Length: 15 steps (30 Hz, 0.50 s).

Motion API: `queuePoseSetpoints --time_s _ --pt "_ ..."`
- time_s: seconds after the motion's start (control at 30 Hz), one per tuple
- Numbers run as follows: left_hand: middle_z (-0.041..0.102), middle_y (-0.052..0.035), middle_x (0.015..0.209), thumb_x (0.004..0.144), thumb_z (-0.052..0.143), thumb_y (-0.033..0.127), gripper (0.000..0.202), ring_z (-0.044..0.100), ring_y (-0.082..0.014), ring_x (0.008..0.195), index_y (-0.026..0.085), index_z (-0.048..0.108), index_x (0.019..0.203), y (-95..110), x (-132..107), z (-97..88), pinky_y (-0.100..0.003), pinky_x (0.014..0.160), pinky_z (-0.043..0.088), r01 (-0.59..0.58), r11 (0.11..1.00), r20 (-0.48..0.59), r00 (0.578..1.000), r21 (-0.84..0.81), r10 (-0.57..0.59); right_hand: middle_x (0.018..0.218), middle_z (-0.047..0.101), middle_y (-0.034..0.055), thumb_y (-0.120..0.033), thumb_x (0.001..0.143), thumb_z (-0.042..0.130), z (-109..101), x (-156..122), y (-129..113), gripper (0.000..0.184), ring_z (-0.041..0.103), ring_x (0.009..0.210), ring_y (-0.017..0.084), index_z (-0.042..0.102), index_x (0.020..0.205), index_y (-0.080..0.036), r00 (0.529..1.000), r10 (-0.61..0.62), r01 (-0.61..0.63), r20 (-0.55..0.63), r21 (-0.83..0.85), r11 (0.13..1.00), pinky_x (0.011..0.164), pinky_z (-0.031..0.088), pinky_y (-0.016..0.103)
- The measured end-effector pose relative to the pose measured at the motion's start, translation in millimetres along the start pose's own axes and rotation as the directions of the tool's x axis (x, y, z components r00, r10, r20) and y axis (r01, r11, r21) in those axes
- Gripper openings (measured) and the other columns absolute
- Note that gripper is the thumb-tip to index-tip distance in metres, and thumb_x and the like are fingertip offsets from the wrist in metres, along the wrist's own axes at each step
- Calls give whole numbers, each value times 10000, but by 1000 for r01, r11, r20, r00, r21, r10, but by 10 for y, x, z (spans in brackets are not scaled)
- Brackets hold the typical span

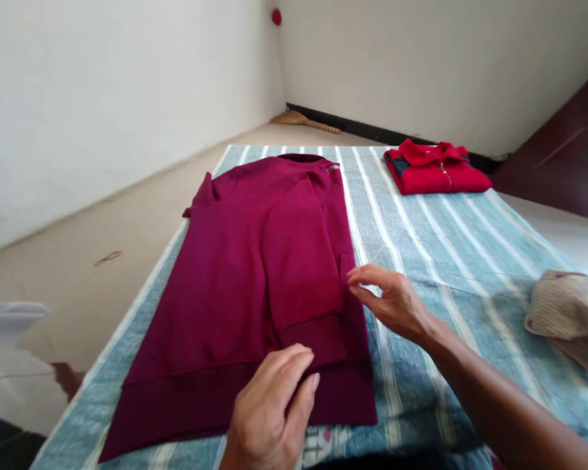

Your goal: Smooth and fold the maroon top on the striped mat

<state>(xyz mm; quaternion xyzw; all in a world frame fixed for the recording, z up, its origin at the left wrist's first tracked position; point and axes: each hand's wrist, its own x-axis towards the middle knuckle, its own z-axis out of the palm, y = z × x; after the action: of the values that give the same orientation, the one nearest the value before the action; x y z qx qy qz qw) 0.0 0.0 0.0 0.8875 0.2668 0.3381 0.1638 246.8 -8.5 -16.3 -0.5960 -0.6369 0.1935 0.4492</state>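
Observation:
A maroon sweatshirt (225, 281) lies spread on a bed, its hem towards me and its neckline at the far end. One sleeve (301, 261) is folded over the body, with its cuff close to the hem band. The other sleeve is mostly hidden; a small fold sticks out at the far left. My left hand (272, 405) is over the hem, fingers curved together and thumb apart, with nothing visible in it. At the sweatshirt's right edge is my right hand (394, 300), its thumb and fingers slightly apart beside the fabric.
A folded red garment (441, 173) with a collar and zip lies at the bed's far right. Crumpled beige cloth (563, 307) sits at the right. Blue striped sheet (421, 248) covers the bed. A broom (304, 121) lies on the floor by the wall.

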Motion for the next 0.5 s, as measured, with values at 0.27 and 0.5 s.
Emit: queuePoseSetpoints --time_s 0.27,0.5 --pt "666 -103 999 851 564 120 227 648 -190 925 139 588 1076 48 -62 209 -296 820 560 -14 1000 43 999 -18 15 715 624 3 -215 880 533 -42 -1082 -390 142 580 654 138 655 807 -209 898 315 -347 306 55 936 607 439 243" --pt "651 -132 1048 834 590 152 218 631 -229 958 127 598 1050 56 -143 269 -358 830 562 -11 999 65 998 41 8 708 604 6 -239 917 502 148 -1263 -397 155 570 616 134 648 882 -202 935 271 -250 230 -119 961 572 399 247"
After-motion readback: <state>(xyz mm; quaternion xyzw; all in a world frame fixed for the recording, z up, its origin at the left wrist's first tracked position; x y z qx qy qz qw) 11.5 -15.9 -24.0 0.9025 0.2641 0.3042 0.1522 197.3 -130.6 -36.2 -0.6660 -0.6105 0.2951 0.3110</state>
